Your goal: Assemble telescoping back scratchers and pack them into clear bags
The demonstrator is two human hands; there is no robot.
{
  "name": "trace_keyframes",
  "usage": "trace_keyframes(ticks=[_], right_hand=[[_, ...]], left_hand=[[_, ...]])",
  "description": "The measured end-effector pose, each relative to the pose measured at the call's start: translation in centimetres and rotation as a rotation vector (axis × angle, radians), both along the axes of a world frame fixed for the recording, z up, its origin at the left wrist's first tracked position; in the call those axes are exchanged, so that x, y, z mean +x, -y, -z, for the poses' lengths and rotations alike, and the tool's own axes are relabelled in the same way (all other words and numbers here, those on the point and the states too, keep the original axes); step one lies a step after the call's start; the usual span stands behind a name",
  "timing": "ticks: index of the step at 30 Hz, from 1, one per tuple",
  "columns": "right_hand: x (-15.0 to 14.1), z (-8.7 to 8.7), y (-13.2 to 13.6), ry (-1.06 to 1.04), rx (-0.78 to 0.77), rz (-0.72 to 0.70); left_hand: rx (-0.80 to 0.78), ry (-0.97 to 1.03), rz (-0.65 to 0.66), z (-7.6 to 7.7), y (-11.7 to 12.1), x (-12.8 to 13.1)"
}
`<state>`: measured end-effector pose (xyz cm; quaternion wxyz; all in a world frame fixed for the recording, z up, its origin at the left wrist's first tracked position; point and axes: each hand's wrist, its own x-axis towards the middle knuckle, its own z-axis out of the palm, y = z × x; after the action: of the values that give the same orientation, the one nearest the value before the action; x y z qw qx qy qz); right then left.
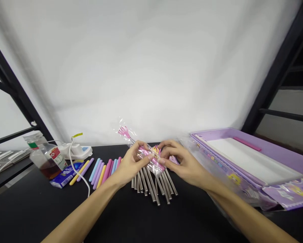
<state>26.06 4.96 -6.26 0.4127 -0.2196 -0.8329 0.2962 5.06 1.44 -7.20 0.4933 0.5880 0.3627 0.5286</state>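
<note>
Both hands meet over the middle of a black table (27, 216). My left hand (131, 165) pinches a clear plastic packet (143, 153) that holds a pink hand-shaped stick, whose pink end sticks up to the left. My right hand (182, 162) grips the packet's other end, fingers closed. Just below the hands lie several metal rods (154, 187) in a fanned pile. Left of them lies a row of several pastel sticks (103, 168) in pink, blue, purple and yellow.
A purple box tray (268, 152) with a white inside sits at the right, with a clear wrapper in front of it. At the left stand a plastic bottle (46, 158), a blue packet (65, 173) and a white power strip (77, 150) with a cable. Black frame bars rise on both sides.
</note>
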Motion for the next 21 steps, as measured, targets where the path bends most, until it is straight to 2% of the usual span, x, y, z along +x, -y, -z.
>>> trace_keyframes(ticks=[3, 5, 7, 13, 18, 21], right_hand=[[-0.5, 0.3, -0.1, -0.051, -0.213, 0.051], [-0.7, 0.4, -0.2, -0.098, -0.407, 0.047], [-0.7, 0.4, -0.3, -0.125, -0.537, 0.036], [-0.2, 0.0, -0.5, -0.069, -0.63, 0.014], [0.5, -0.5, -0.6, 0.012, -0.744, -0.058], [0.7, -0.7, -0.5, 0.032, -0.837, -0.112]], left_hand=[[0.047, -0.126, -0.021, -0.1, 0.2, 0.2], [0.043, -0.17, -0.02, -0.2, 0.4, 0.4], [0.048, -0.199, -0.039, -0.2, 0.6, 0.6], [0.013, -0.107, 0.008, -0.3, 0.7, 0.8], [0.049, -0.08, -0.223, 0.0, -0.2, 0.2], [0.057, -0.07, -0.272, 0.3, -0.7, 0.0]])
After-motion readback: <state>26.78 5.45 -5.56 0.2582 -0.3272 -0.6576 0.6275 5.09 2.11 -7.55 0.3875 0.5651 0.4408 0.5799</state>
